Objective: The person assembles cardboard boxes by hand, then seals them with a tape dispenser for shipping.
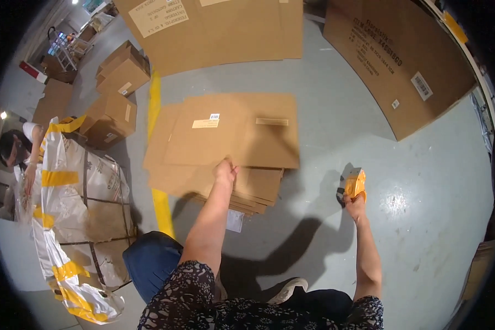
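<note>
My left hand point(225, 170) is closed on the near edge of the top flattened cardboard box point(236, 143), its fingers partly hidden by the edge. That sheet bears pale labels and lies over a stack of flattened boxes point(253, 193) on the floor. To the right, apart from the stack, my right hand point(355, 204) is wrapped round an orange tape dispenser point(356, 181), held above the floor. A small white sheet point(235, 221) pokes out at the stack's near side.
Large upright cartons stand at the back point(220, 44) and right point(407, 60). Closed boxes point(109, 120) sit beyond a yellow floor line point(162, 212). At left is a wrapped, yellow-taped bale point(107, 220); another person point(30, 148) is behind it. Grey floor point(335, 121) lies between.
</note>
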Motion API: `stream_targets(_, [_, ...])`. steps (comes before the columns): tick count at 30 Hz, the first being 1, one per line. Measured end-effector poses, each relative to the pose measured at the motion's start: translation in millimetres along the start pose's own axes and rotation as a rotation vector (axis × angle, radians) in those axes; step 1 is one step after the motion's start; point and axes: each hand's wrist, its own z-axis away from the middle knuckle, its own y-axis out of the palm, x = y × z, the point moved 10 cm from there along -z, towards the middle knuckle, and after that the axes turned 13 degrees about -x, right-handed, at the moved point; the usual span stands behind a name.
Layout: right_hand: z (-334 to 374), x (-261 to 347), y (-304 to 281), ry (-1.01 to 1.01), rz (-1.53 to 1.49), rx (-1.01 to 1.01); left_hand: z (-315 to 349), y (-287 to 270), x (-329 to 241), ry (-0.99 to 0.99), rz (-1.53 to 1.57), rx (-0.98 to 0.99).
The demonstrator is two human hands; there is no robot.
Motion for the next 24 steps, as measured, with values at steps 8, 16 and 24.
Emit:
stream_targets(8, [-19.8,-7.3,-3.3,0.544,-0.695,0.217,173.7,16.7,123.4,-0.119,0.029,0.580])
stream_targets(16, [12.2,19.0,-79.0,0.564,-0.874,0.216,234.5,3.9,188.8,-0.128,-0.183,0.849])
stream_targets(24, [71.9,40.0,-248.8,0.209,-0.587,-0.156,213.5,57.0,202.3,-0.219,-0.783,0.915])
